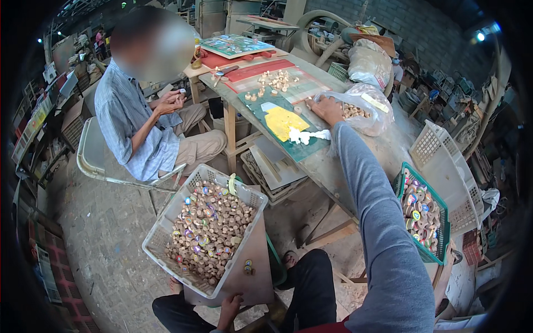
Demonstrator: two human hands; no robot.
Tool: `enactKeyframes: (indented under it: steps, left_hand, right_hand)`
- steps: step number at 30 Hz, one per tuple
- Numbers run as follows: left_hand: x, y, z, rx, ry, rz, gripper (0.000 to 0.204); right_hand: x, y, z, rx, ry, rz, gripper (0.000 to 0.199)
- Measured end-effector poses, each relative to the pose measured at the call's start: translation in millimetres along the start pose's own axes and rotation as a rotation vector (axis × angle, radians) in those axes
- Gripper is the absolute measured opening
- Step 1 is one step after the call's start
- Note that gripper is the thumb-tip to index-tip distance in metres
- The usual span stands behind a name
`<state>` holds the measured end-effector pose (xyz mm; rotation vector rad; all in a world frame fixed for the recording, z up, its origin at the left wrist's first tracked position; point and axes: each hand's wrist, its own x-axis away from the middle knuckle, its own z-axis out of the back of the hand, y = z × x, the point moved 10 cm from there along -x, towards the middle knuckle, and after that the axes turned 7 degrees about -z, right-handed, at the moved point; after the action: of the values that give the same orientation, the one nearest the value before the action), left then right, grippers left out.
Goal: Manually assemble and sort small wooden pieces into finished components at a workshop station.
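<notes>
My right hand [326,109] is stretched far over the table, its fingers apart and bent down at the tabletop. Beside it lies a clear plastic bag [381,115] with small round wooden pieces [355,111] in it. A single wooden piece [298,110] sits just left of the fingers, on a green sheet [280,133]. Low in front of me, my left hand [229,306] is closed at the near edge of a brown board [252,286]; what it holds, if anything, is hidden. On the board stand a white basket [158,233] full of wooden pieces and several loose labelled pieces [248,267].
A co-worker in a checked shirt [125,105] sits at left, holding a small piece in both hands. More wooden pieces [277,80] lie on the table [338,166]. At right stand a green basket [444,222] of labelled pieces and a white crate [444,161].
</notes>
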<state>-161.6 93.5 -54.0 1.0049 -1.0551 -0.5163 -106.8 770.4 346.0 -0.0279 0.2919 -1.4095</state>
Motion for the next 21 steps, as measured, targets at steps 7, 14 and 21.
enactKeyframes:
  steps: [7, 14, 21]
  left_hand:
    - [-13, -18, -2, -0.072, 0.006, -0.039, 0.042]
    - [-15, -19, 3, -0.063, 0.056, -0.060, 0.042]
    - [-16, -23, 6, -0.068, 0.077, -0.061, 0.042]
  right_hand:
    - [-27, 34, -19, 0.091, 0.041, 0.173, 0.058]
    - [-10, 42, -3, -0.011, 0.066, 0.187, 0.047]
    - [-5, 38, 3, 0.043, 0.142, 0.318, 0.036]
